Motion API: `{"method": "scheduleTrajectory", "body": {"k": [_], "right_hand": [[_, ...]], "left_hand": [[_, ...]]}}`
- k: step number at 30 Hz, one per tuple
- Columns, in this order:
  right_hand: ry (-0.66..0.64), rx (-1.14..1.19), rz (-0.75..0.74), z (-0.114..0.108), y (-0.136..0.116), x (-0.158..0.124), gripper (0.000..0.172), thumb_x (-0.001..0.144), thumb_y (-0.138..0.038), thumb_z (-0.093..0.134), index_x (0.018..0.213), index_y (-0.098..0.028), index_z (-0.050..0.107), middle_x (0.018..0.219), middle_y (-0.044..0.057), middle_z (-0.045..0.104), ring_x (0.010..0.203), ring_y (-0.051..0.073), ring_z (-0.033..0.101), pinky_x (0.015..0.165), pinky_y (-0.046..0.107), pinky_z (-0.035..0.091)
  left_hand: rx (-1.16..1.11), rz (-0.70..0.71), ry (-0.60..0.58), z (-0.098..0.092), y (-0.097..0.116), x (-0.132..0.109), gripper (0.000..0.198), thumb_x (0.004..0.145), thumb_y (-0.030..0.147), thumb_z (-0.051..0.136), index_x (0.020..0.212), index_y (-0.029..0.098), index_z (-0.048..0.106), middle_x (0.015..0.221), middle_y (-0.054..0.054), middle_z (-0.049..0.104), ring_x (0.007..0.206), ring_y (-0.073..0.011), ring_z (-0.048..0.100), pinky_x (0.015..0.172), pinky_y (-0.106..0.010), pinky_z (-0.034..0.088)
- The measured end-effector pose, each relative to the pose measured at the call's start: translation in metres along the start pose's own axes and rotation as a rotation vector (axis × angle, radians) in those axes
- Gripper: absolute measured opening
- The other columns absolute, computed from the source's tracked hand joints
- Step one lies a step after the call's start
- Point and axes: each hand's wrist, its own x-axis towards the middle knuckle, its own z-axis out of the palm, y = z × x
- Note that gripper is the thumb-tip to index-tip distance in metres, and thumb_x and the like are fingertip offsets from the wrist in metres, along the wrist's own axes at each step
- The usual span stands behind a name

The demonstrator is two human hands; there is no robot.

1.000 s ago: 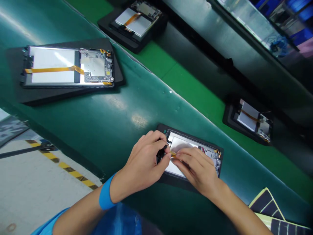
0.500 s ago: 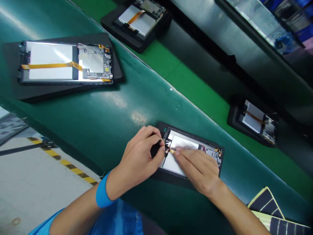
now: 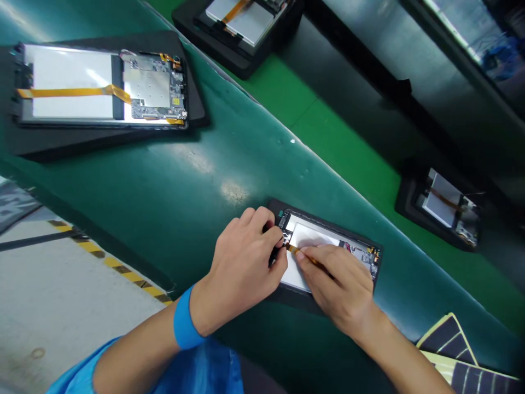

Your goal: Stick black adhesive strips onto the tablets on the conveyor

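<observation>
An opened tablet (image 3: 315, 234) lies face down on a black foam pad (image 3: 293, 298), its battery and circuit board exposed. With thumb and fingertips, my right hand (image 3: 340, 284) pinches the orange ribbon cable (image 3: 292, 249) that runs across the battery. At the tablet's left end, by the cable's connector, is my left hand (image 3: 246, 254), its thumb and index finger drawn together. Whatever sits between those left fingertips is hidden. A blue band (image 3: 186, 323) circles my left wrist.
Another opened tablet (image 3: 74, 68) rests on a black pad at the upper left. Beyond the bench edge, a green belt carries two more tablets, one at the top (image 3: 241, 24) and one at the right (image 3: 443, 200). Yellow-edged sheets of black strips (image 3: 449, 342) lie lower right.
The view has shifted slightly. My left fingertips have closed in on the cable's end, and the black piece seen under them is now mostly hidden. My right hand keeps hold of the ribbon cable.
</observation>
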Motion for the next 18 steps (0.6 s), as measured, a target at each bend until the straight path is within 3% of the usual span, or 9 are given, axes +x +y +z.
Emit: {"method": "scheduleTrajectory", "body": {"k": [8,18], "right_hand": [[-0.056,-0.046,-0.069,-0.005,-0.005,0.01,0.014,0.089,-0.002,0.067,0.102,-0.003,0.073,0.097,0.014,0.074,0.088,0.024,0.067,0.082,0.041,0.059],[-0.127,-0.091,-0.084,-0.012,-0.008,0.016,0.017,0.093,-0.002,0.059,0.103,-0.003,0.073,0.097,0.015,0.075,0.087,0.025,0.07,0.085,0.041,0.059]], "left_hand": [[-0.137,0.056,0.042,-0.002,-0.01,-0.013,0.013,0.093,0.016,0.055,0.089,0.018,0.067,0.104,-0.007,0.063,0.087,-0.0215,0.057,0.073,-0.038,0.045],[0.018,0.192,0.085,-0.002,-0.013,-0.032,0.021,0.094,0.017,0.061,0.112,0.022,0.069,0.121,-0.011,0.066,0.106,-0.0311,0.06,0.083,-0.045,0.046]]}}
